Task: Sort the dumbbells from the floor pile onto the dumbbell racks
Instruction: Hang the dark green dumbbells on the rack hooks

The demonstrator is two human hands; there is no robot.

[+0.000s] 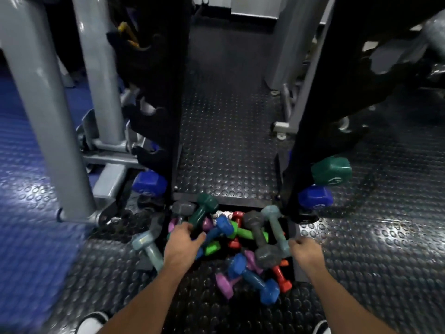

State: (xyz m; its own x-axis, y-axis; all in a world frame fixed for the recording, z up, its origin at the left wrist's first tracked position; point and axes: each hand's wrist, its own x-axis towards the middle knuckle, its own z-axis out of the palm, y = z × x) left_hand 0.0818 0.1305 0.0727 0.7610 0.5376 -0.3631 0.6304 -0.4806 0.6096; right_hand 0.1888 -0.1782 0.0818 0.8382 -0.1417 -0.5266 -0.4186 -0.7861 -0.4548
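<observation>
A heap of small vinyl-coated dumbbells [231, 242] lies on the black studded rubber floor [226, 145], in the near middle of the scene, between the feet of two tall black dumbbell racks. The left rack [166, 97] carries a blue hex dumbbell [149, 183] on a low cradle; the right rack [313, 116] holds a dark green hex dumbbell [331, 171] with another blue one [315, 196] just below it. Most higher cradles look vacant, so the sorting seems to be at an early stage.

The left hand [184, 242] reaches into the left side of the heap, fingers curled around the handle of a dark green dumbbell [203, 210] that stands tilted, its far head up beside a grey one [183, 209]. Grasping it at the handle gives a secure lift clear of its neighbours. The right hand [304, 249] is at the right edge of the heap, fingers curled at the near end of a pale grey-blue dumbbell [275, 227]; whether it truly grips that one I cannot tell, as the fingers hide the contact.

Green, red, purple and blue weights lie crossed over each other, so pulling one may set others rolling. Another pale dumbbell [148, 249] lies apart, left of the heap.
</observation>
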